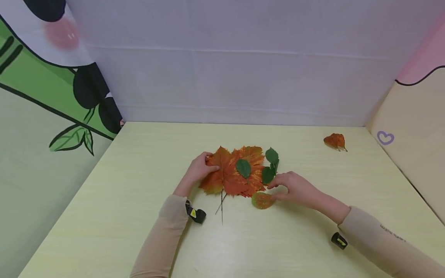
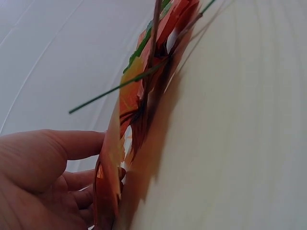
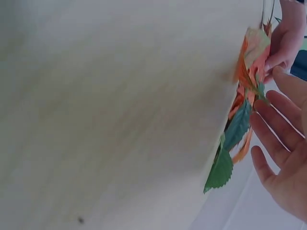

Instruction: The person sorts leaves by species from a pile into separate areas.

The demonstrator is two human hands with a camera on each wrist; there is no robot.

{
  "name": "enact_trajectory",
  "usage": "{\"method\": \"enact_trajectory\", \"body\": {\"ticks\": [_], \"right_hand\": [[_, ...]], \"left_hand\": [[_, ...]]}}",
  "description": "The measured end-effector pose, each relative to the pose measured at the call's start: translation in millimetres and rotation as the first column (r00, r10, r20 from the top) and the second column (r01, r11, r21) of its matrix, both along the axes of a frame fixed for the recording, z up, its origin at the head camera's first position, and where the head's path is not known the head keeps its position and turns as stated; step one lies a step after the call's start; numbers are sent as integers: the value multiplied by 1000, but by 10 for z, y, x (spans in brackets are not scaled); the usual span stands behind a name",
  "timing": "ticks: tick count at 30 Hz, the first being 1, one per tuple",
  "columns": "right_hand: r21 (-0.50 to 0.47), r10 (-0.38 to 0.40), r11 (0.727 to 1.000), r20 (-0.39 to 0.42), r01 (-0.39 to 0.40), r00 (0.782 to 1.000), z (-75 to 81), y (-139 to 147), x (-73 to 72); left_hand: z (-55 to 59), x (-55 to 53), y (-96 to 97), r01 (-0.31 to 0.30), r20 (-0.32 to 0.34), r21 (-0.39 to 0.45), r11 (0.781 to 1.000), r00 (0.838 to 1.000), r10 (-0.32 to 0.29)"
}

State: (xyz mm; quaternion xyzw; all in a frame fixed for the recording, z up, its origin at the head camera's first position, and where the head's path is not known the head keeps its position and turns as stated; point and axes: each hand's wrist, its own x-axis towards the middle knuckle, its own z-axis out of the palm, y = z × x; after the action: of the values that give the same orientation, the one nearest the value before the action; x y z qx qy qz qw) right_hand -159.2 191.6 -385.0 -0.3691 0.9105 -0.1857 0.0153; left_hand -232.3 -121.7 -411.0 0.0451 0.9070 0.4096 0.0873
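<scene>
My left hand point(image 1: 199, 169) pinches the left edge of a large orange maple leaf point(image 1: 217, 160), thumb on top and fingers behind. Its thin stems point(image 2: 154, 33) stick out toward me. The leaf overlaps more orange leaves point(image 1: 252, 154), with a green leaf point(image 1: 243, 168) lying on top. My right hand point(image 1: 297, 187) is at the right side, fingers loosely extended and apart. Its thumb is right at the tip of a rounded green-and-orange leaf point(image 1: 262, 200). A sprig of green serrated leaves point(image 1: 272, 155) lies just beyond the right fingertips.
A small brown-orange leaf point(image 1: 335, 141) lies at the far right of the pale wooden table point(image 1: 139, 162). A pale cloth wall point(image 1: 243, 85) rises behind the table. Printed panels stand on the left point(image 1: 45, 177) and right point(image 1: 417, 127).
</scene>
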Motion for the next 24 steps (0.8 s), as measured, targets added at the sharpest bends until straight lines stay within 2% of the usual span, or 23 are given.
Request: {"method": "enact_trajectory", "body": {"ticks": [3,6,10,16,24], "right_hand": [[20,63,998,-36,-63,997,-33,-43,42],[45,96,994,-38,-95,995,-64,-61,59],[72,101,992,-13,-100,995,-87,-69,54],[99,106,990,-18,-104,994,-94,-95,66],[127,132,985,-93,-120,987,-107,-117,102]], "left_hand": [[5,7,0,1,4,-2,1000,1000,-1],[9,11,-1,0,7,-1,1000,1000,0],[18,13,-3,-4,8,1,1000,1000,4],[21,31,4,-2,8,2,1000,1000,2],[19,45,10,-8,5,5,1000,1000,8]]}}
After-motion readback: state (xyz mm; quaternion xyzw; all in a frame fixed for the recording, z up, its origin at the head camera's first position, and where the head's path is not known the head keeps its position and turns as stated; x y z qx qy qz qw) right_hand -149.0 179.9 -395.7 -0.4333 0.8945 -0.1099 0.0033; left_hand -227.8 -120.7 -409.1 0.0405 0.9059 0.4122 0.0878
